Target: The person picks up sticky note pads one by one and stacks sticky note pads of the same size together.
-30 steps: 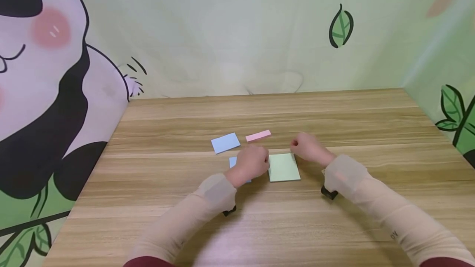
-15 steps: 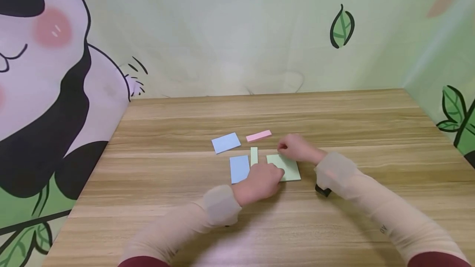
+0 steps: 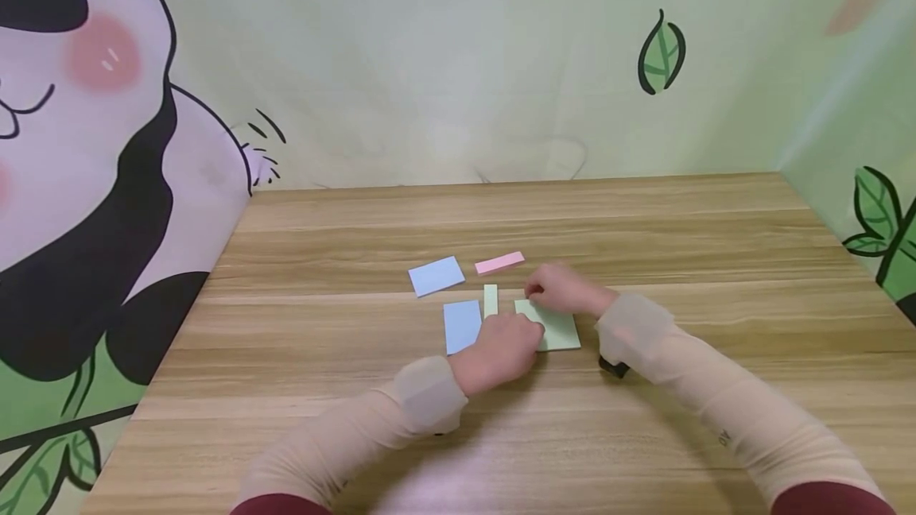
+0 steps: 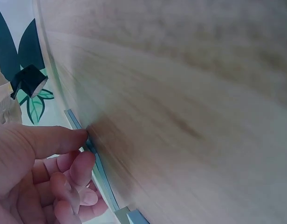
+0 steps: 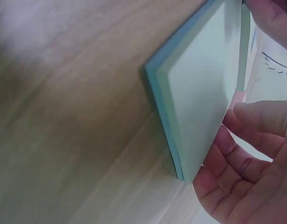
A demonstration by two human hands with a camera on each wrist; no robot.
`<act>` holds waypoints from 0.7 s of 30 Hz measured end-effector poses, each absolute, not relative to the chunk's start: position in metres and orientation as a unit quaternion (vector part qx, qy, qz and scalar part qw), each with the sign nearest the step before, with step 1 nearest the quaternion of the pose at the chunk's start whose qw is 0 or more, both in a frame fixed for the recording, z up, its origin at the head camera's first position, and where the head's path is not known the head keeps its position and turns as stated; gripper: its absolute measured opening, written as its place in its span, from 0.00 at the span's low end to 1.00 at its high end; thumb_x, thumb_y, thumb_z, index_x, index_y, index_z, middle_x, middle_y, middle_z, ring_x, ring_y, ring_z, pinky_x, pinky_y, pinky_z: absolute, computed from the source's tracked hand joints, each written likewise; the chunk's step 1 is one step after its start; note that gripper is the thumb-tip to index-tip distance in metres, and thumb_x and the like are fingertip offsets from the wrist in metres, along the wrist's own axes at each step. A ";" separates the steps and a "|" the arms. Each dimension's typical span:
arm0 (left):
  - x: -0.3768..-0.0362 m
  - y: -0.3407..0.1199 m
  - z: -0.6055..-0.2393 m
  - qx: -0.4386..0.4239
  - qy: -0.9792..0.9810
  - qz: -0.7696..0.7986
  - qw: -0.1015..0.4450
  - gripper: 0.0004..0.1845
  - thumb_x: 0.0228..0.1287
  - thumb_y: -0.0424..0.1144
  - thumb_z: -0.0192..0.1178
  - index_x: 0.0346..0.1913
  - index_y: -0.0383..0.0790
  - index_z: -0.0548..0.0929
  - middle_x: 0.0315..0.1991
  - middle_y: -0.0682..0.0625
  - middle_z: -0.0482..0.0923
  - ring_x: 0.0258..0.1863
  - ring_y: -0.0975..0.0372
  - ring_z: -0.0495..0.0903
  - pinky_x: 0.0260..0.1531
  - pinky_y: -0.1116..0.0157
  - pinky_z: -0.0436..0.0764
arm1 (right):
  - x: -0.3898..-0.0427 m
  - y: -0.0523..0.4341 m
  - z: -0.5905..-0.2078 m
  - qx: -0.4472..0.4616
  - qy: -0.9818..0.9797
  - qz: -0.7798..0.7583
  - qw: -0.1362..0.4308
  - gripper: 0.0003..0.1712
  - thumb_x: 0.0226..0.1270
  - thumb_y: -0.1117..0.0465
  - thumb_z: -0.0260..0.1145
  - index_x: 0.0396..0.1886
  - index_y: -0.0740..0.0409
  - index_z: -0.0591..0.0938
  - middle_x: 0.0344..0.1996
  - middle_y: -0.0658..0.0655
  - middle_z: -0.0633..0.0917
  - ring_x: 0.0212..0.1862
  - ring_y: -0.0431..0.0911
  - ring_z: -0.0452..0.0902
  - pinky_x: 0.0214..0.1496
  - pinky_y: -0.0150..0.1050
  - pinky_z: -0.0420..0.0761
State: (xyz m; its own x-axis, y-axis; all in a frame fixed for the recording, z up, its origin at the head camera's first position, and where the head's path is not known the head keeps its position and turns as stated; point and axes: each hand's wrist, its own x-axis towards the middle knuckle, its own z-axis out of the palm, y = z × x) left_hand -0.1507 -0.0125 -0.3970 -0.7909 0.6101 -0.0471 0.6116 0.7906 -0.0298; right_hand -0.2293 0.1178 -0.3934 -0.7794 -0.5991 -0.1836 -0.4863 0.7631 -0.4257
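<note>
A square pale-green sticky note pad (image 3: 564, 331) lies on the table between the hands. The right wrist view shows its light-green top (image 5: 194, 88) over a blue-teal lower layer. My left hand (image 3: 502, 346) is at the pad's near left side; in the left wrist view this hand (image 4: 45, 175) pinches the pad's edge (image 4: 102, 172) between thumb and index finger. At the far edge is my right hand (image 3: 565, 289). In the right wrist view its bent fingers (image 5: 222, 168) touch that edge, while the thumb stays apart from the pad.
Left of the pad lie a narrow green strip (image 3: 490, 300) and a blue note pad (image 3: 462, 326), both partly behind the left hand. Farther back are another blue pad (image 3: 436, 276) and a pink strip (image 3: 499, 263). A printed cloth wall (image 3: 444, 86) borders the wooden table (image 3: 343, 237).
My left hand has moved right and nearer, off the green strip and blue pad, to the green pad. My right hand has moved left to the pad's far edge. The pads lie as before.
</note>
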 end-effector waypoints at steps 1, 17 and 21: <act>-0.151 -0.013 -0.397 0.322 0.946 -0.020 0.017 0.03 0.52 0.38 0.56 0.25 0.44 0.75 0.17 0.53 0.72 0.14 0.64 0.68 0.08 0.65 0.66 | -0.230 0.117 -0.394 -0.294 0.926 -0.179 0.157 0.08 0.58 0.67 0.56 0.29 0.62 0.82 0.26 0.54 0.81 0.26 0.41 0.70 0.30 0.31 0.71; -0.152 -0.014 -0.400 0.311 0.950 -0.011 0.016 0.03 0.52 0.37 0.56 0.24 0.43 0.75 0.16 0.52 0.71 0.14 0.64 0.68 0.07 0.66 0.66 | -0.229 0.115 -0.396 -0.289 0.927 -0.186 0.153 0.08 0.57 0.67 0.57 0.21 0.60 0.79 0.18 0.51 0.75 0.22 0.40 0.66 0.26 0.30 0.65; -0.152 -0.014 -0.400 0.312 0.950 -0.012 0.012 0.03 0.51 0.36 0.56 0.24 0.43 0.75 0.17 0.52 0.72 0.14 0.63 0.68 0.07 0.65 0.67 | -0.229 0.115 -0.396 -0.290 0.928 -0.183 0.149 0.08 0.57 0.67 0.57 0.20 0.59 0.78 0.17 0.50 0.73 0.22 0.40 0.65 0.26 0.30 0.64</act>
State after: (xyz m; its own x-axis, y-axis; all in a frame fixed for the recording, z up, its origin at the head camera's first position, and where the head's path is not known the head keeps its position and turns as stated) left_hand -0.1520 -0.0136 -0.4002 -0.8052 0.5923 -0.0295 0.5929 0.8051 -0.0156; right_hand -0.2291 0.1149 -0.3965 -0.7879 -0.5917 -0.1704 -0.4826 0.7653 -0.4260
